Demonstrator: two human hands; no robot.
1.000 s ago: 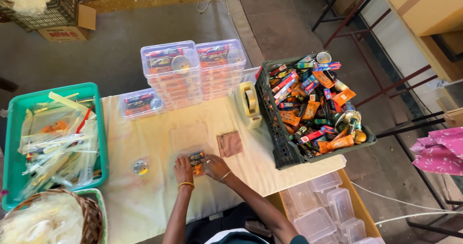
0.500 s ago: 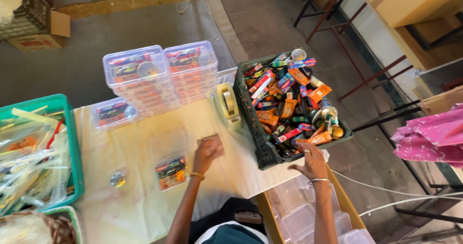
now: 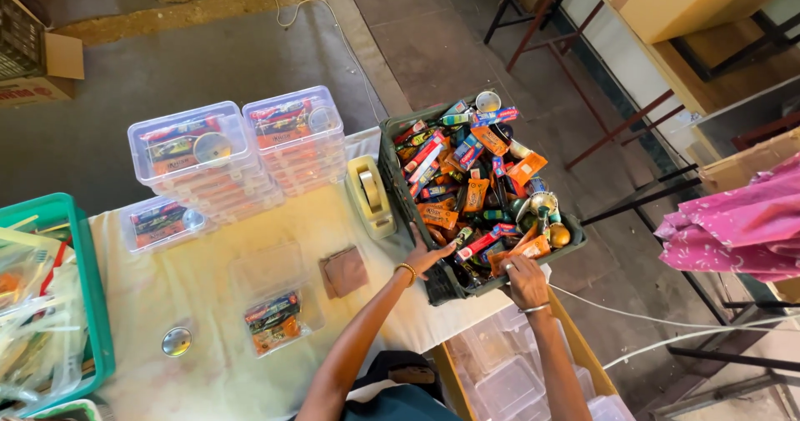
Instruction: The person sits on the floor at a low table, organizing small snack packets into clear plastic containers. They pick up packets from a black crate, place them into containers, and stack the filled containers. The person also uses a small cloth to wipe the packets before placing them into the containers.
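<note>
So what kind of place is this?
Probably a small packing workshop: stacked clear plastic boxes of sorted goods, a dark crate of mixed packets, and a tape dispenser on a cloth-covered table.

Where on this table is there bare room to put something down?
Free cloth lies between the green basket and the open clear box, around the small round lid, and near the table edge below that box. It is crowded by the stacked boxes, tape dispenser and dark crate, where the left hand and right hand rest.

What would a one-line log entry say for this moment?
left hand: on dark crate edge | right hand: in crate, among packets | small clear box: on table
</note>
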